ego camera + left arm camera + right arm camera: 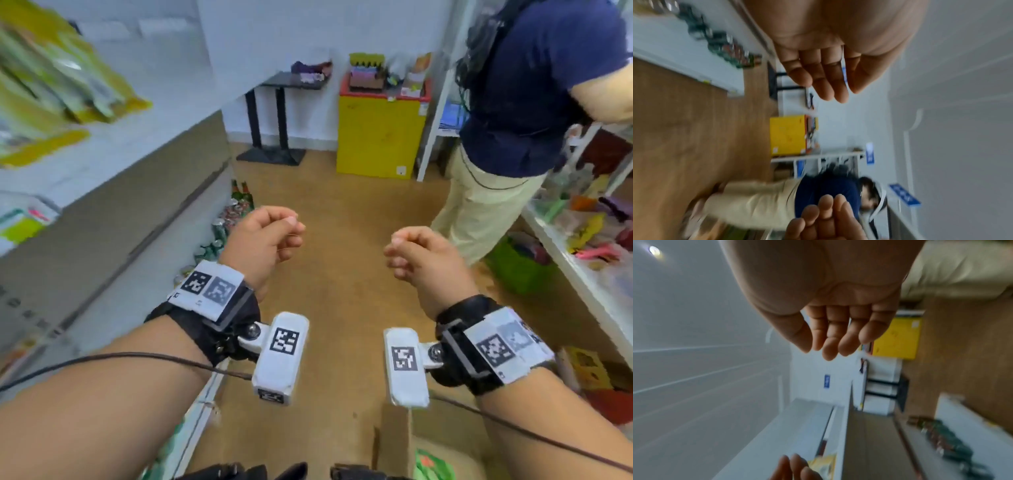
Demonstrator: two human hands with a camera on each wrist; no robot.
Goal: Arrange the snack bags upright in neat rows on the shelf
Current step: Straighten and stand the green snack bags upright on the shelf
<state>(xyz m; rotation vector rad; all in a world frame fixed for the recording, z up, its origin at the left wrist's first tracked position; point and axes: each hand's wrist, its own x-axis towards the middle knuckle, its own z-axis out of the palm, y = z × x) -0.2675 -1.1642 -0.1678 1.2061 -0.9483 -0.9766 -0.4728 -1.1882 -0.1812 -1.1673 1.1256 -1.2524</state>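
Yellow-green snack bags (58,78) lie blurred on the white shelf (113,161) at the upper left; one yellow bag (824,465) shows in the right wrist view. My left hand (291,233) and right hand (399,250) hover side by side over the floor, away from the bags. Both have loosely curled fingers and hold nothing. The wrist views confirm relaxed, empty fingers on the left (824,76) and on the right (838,332). A cardboard box (394,442) below my right arm holds a green bag (431,466).
Another person (531,102) stands at the right by a white shelf (582,274) of mixed goods, with a green basket (524,270) at their feet. A yellow cabinet (380,133) and black table (274,120) stand at the back. Cans and bottles (222,226) line the low left shelf.
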